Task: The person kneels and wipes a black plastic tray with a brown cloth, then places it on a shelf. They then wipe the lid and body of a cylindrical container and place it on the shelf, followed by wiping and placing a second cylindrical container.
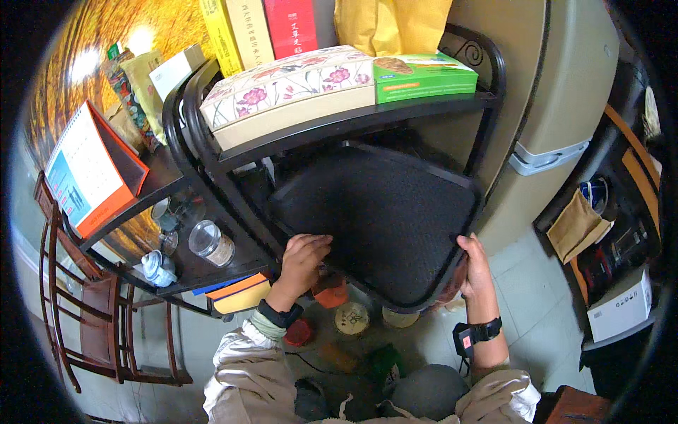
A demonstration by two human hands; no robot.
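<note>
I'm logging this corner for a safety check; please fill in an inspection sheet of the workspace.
Surface: black rack, loaded on top.
Things in hand: black tray, held at the rack's front.
Clutter: floral box, green box; lidded round container on the floor.
Hands: left hand at the tray's near-left edge, right hand gripping its right edge.
Cables: apparently a thin dark cord on the floor.
Surroundings: wooden chair at left, paper bag at right.

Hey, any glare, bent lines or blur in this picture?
Head view: two bright glare spots on the golden wall picture; same view, the wooden chair bows near the dark left rim; same view, the black tray looks dark, while the left hand and right hand look fairly sharp.
</note>
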